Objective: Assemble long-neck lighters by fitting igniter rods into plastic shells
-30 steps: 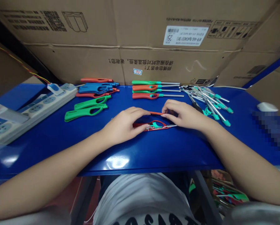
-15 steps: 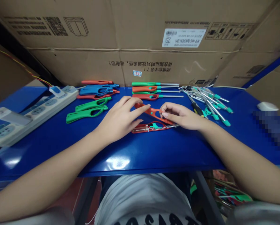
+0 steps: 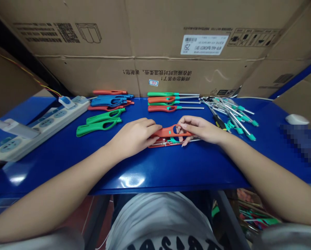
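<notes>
An orange-red lighter handle shell (image 3: 168,132) is held flat between both hands, just above a red lower shell (image 3: 160,143) that lies on the blue table (image 3: 157,166) with a teal trigger and a metal tube inside. My left hand (image 3: 134,136) pinches the upper shell's left end. My right hand (image 3: 200,129) grips its right end, fingers curled over the tube. Both hands are closed on the shell.
Finished lighters (image 3: 171,100) lie in a row at the back centre. Empty blue, red and green shells (image 3: 105,111) lie back left. A heap of metal tubes with teal tips (image 3: 230,111) is back right. A white power strip (image 3: 38,126) sits left. Cardboard boxes (image 3: 155,45) form the back wall.
The orange-red shell was lifted and tilted half a second ago; now it lies level, lowered over the red lower shell. Both hands have come down with it.
</notes>
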Demonstrator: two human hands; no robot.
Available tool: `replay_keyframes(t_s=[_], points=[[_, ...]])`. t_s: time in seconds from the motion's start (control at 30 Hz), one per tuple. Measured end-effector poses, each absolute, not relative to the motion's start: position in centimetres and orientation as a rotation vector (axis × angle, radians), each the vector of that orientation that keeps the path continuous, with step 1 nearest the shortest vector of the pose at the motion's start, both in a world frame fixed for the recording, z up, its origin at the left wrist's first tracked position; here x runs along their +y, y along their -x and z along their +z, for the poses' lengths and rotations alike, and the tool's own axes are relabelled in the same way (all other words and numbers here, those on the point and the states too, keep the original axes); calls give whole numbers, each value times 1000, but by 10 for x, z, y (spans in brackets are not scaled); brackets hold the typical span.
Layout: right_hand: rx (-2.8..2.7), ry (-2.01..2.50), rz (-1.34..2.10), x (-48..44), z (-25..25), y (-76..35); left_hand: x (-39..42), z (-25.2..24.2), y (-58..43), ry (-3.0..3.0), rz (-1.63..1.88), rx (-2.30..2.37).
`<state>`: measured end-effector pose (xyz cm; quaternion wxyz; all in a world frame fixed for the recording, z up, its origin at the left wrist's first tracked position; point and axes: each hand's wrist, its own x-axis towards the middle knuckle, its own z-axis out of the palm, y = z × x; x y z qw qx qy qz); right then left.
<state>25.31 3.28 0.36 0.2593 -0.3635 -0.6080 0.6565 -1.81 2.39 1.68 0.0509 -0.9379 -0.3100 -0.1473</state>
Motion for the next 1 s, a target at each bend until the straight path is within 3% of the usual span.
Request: replay_keyframes(t_s=[0.3,0.57,1.0], points=[[-1746,981,1583,35,3,-253,19,19,18,2862,-537,-956],[-2477,808,529,32,5,-255,17,21,15,3005,-403,-1118],[-2617,750,511,34,-5,-248,13,27,13,2981,-91,-1159]])
